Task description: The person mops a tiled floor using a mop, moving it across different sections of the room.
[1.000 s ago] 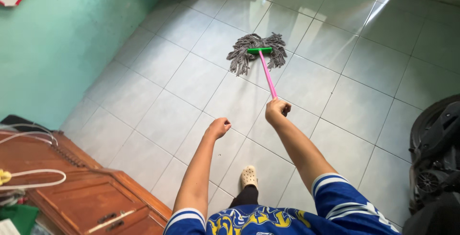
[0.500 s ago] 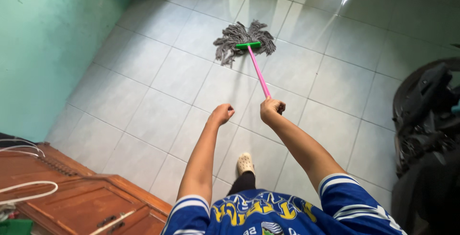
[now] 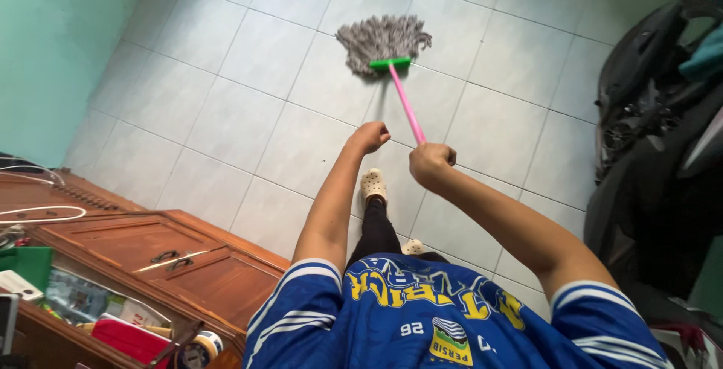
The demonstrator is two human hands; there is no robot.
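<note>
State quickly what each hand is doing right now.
Left hand: closed in a fist, holding nothing visible.
Right hand: closed around the pink mop handle.

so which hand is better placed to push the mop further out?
Right, probably. The right hand is closed on the pink handle in line with the mop head. The left hand is a fist beside it, apparently not gripping.

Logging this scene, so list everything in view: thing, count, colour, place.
mop: one, grey strands, green bar, pink handle; on the floor ahead
tiled floor: one, pale grey; underfoot
wall: one, teal; left
wooden cabinet: one, brown; lower left
white cable: one; on the cabinet
motorbike: one, black; right
clogs: two, cream; on the feet
left hand: fist, holding nothing visible
right hand: shut on the mop handle
</note>
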